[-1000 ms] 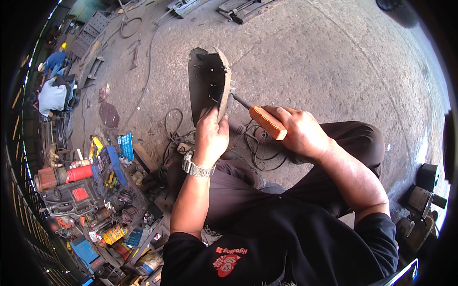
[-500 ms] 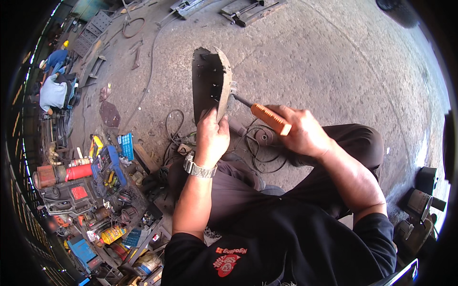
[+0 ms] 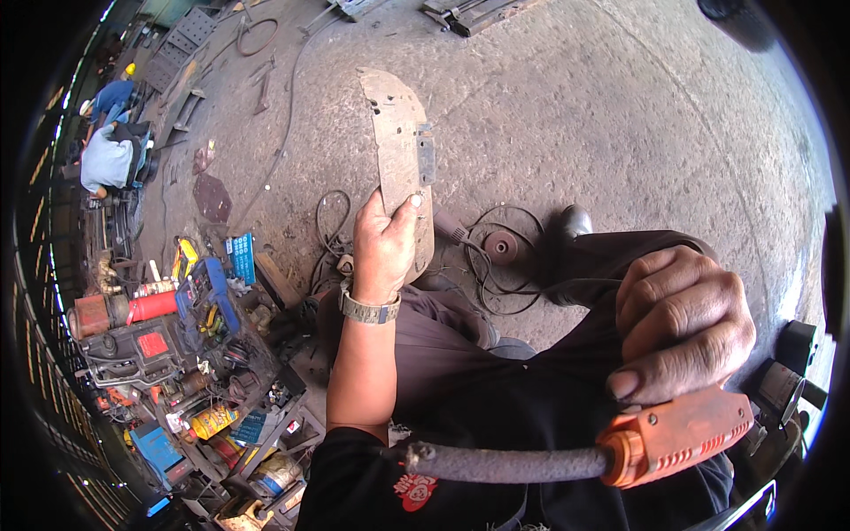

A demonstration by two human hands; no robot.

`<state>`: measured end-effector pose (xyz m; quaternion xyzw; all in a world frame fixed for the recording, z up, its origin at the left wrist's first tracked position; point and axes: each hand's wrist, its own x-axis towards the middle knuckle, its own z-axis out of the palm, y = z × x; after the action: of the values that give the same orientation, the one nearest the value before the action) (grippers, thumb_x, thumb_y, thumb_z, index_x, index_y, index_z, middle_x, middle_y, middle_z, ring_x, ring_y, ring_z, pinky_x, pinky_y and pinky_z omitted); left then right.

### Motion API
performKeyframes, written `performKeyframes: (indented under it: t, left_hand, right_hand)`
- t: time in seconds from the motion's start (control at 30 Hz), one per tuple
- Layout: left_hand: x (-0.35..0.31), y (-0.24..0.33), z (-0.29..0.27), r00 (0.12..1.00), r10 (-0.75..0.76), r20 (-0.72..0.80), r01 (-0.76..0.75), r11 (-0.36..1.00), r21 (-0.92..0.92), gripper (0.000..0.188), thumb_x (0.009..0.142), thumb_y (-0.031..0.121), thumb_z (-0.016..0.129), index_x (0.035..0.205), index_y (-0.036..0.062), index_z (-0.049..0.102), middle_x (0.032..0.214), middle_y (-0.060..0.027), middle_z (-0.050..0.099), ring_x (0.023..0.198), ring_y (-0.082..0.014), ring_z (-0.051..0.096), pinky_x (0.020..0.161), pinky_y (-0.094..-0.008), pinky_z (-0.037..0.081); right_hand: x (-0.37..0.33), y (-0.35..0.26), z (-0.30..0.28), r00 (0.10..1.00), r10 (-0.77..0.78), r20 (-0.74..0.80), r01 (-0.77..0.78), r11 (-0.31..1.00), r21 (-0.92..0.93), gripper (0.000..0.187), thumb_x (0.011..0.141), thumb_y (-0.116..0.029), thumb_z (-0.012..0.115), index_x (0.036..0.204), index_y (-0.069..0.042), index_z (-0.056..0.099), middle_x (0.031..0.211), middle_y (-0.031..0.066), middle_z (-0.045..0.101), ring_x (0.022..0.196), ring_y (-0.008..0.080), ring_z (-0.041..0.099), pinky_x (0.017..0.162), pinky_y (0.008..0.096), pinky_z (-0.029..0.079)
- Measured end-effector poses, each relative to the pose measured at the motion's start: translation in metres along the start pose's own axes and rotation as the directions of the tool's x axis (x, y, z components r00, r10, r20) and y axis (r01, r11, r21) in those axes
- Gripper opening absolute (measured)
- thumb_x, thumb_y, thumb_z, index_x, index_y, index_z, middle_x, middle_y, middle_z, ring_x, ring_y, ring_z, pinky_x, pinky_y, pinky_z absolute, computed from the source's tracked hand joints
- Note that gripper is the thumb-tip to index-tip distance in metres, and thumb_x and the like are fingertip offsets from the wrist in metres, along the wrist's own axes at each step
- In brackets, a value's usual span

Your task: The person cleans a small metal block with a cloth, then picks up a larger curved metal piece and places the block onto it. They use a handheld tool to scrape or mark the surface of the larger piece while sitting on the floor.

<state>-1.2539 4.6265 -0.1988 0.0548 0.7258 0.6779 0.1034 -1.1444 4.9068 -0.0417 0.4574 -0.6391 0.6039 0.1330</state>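
My left hand point(image 3: 383, 243), with a metal-banded watch on its wrist, grips the lower part of a long, worn metal plate point(image 3: 398, 146). The plate stands up from the hand, its upper end curved and ragged, with small holes and a grey bracket-like piece point(image 3: 426, 156) on its right edge. My right hand point(image 3: 683, 319) is close to the camera at lower right, fingers curled and thumb over a tool's orange ridged handle point(image 3: 682, 435). A rough grey rod point(image 3: 522, 465) runs left from this handle in front of my shirt, apart from the plate.
An angle grinder point(image 3: 450, 223) with a reddish disc point(image 3: 500, 247) and looped cable lie on the concrete floor. Crowded at left are a red cylinder point(image 3: 155, 307), a blue tool point(image 3: 208, 296) and a blue box point(image 3: 158, 451). Two people point(image 3: 111, 150) crouch at far left.
My right hand has drawn the orange-handled tool away from the plate, toward the camera at lower right. My left hand has turned the plate so its broad face shows.
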Motion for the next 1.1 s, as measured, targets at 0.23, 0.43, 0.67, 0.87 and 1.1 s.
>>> performKeyframes:
  t: [0.23,0.43,0.67,0.87,1.1]
  left_hand:
    - [0.001,0.0,0.005,1.0,-0.008,0.01,0.008,0.999,-0.031,0.021,0.098,0.003,0.06,0.116,-0.0062,0.065,0.107,-0.0105,0.073,0.096,-0.0147,0.067,0.086,-0.0304,0.053]
    - [0.001,0.001,0.006,0.999,-0.043,0.017,0.044,0.999,-0.021,0.021,0.098,0.003,0.061,0.116,-0.0057,0.065,0.107,-0.0105,0.073,0.097,-0.0146,0.067,0.087,-0.0304,0.053]
    - [0.002,-0.004,0.003,0.997,-0.027,0.077,0.032,0.997,-0.065,0.027,0.098,-0.001,0.057,0.125,-0.0036,0.061,0.117,-0.0106,0.071,0.105,-0.0165,0.067,0.095,-0.0316,0.051]
    - [-0.002,0.0,0.005,0.994,-0.07,0.088,0.08,0.991,-0.112,0.03,0.098,0.0,0.059,0.127,-0.0031,0.06,0.12,-0.01,0.07,0.107,-0.0162,0.066,0.096,-0.0315,0.05]
    - [-0.008,0.008,0.004,0.987,-0.103,0.122,0.136,0.945,-0.299,0.032,0.095,0.0,0.06,0.128,-0.0017,0.06,0.12,-0.01,0.07,0.108,-0.017,0.066,0.098,-0.0327,0.049]
  right_hand:
    - [-0.004,0.005,-0.006,0.998,-0.049,0.04,0.049,0.999,0.006,0.019,0.085,-0.013,0.079,0.095,0.002,0.074,0.068,0.0071,0.064,0.052,0.0155,0.057,0.052,0.0274,0.044]
    - [-0.009,0.004,0.0,0.999,-0.025,-0.045,0.025,1.0,-0.006,0.018,0.085,-0.013,0.077,0.093,0.003,0.075,0.068,0.0079,0.064,0.051,0.0158,0.057,0.05,0.0273,0.044]
    - [-0.027,0.017,0.005,0.876,0.432,-0.212,-0.481,0.76,-0.437,0.026,0.084,-0.012,0.074,0.107,0.001,0.07,0.078,0.0128,0.071,0.068,0.0235,0.07,0.067,0.0358,0.056]
    - [-0.051,0.062,0.03,0.477,0.749,-0.461,-0.878,0.426,-0.217,0.032,0.087,-0.014,0.074,0.115,-0.002,0.067,0.078,0.0178,0.07,0.075,0.0305,0.073,0.071,0.0383,0.055]
    - [-0.053,0.071,0.038,0.448,0.742,-0.498,-0.893,0.343,-0.292,0.034,0.089,-0.019,0.073,0.119,-0.003,0.066,0.082,0.0205,0.07,0.081,0.0317,0.073,0.073,0.041,0.055]
